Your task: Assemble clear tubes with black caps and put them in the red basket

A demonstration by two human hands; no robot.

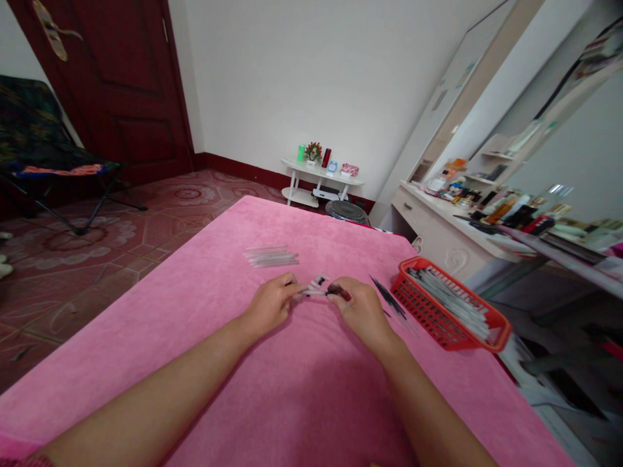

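Over the middle of the pink-covered table (pixel 219 376), my left hand (pixel 272 303) is closed on one end of a thin whitish pen-like tube (pixel 314 292). My right hand (pixel 363 310) pinches a small dark piece (pixel 335 290) at the tube's other end; whether the two are joined I cannot tell. Just beyond the fingertips lie small white parts (pixel 321 279), too blurred to name. Several slim whitish pen-like sticks (pixel 272 257) lie side by side past my left hand. To the right of my right hand is a loose bunch of thin black sticks (pixel 389 298).
A red plastic basket (pixel 428 319) filled with greyish-white pen-like sticks (pixel 452 298) stands at the table's right edge. Beyond it is a dresser (pixel 438 224) crowded with bottles. A low white stand (pixel 318 172) is by the far wall, and a folding chair (pixel 53 155) at left.
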